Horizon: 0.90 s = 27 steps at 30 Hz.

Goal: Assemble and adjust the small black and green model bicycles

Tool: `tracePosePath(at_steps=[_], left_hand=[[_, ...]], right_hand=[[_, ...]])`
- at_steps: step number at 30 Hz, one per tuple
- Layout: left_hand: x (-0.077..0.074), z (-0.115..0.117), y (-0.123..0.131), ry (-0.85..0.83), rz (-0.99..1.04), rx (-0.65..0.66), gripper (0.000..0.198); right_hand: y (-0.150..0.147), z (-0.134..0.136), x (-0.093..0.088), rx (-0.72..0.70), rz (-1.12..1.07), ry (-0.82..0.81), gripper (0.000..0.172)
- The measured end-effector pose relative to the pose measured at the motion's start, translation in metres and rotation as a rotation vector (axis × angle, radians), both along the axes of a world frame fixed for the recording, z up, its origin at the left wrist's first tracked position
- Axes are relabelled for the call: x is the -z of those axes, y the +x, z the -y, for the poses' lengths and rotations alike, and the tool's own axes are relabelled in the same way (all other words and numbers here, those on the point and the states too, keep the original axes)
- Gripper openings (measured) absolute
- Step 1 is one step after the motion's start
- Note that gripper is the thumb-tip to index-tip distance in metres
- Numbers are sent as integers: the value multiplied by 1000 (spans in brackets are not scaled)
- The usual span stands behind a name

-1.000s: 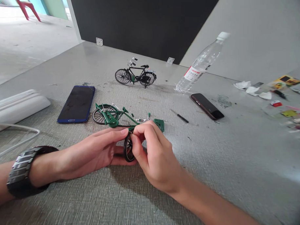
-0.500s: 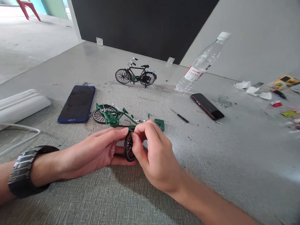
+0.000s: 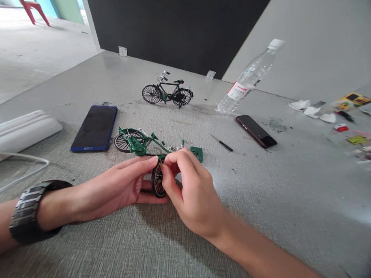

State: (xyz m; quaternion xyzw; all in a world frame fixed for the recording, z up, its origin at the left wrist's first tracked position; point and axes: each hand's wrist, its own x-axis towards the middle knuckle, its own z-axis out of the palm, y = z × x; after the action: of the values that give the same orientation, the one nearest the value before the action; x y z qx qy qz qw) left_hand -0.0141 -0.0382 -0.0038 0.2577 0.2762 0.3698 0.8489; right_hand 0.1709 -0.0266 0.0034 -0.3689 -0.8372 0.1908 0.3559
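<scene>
My left hand (image 3: pixel 123 181) holds a small black toy bicycle wheel (image 3: pixel 157 180) upright, thumb at its top edge and fingers behind and under it. Thumb and forefinger of my right hand (image 3: pixel 190 185) pinch at the wheel's right side, near its upper spokes; anything tiny between those fingertips is hidden. Just beyond my hands lies a green model bicycle (image 3: pixel 139 143) on its side, its rear wheel toward the left. A green flat part (image 3: pixel 196 154) lies behind my right knuckles. Whether the wheel touches the green frame, I cannot tell.
A black model bicycle (image 3: pixel 167 91) stands farther back. Phones lie left (image 3: pixel 94 128) and right (image 3: pixel 256 131), with a small screwdriver (image 3: pixel 222 143) between. A plastic bottle (image 3: pixel 248 78) stands behind. Scattered bits (image 3: pixel 358 139) lie far right; a white device (image 3: pixel 21 133) with a cable is left.
The wheel has turned and shifted very slightly to the left in my fingers. Both hands keep almost the same place and grip.
</scene>
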Motion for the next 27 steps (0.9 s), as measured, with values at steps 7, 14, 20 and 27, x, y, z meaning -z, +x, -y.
tracePosePath(at_steps=[7, 14, 20, 27], left_hand=[[0, -1, 0, 4, -26, 32, 34], [1, -2, -2, 26, -70, 34, 34], [1, -2, -2, 12, -64, 38, 30], [-3, -1, 0, 92, -102, 20, 27]], right_hand=[[7, -6, -5, 21, 0, 132, 12], [26, -30, -2, 142, 132, 119, 18], [28, -31, 2, 147, 172, -80, 37], [26, -28, -3, 107, 24, -101, 30]])
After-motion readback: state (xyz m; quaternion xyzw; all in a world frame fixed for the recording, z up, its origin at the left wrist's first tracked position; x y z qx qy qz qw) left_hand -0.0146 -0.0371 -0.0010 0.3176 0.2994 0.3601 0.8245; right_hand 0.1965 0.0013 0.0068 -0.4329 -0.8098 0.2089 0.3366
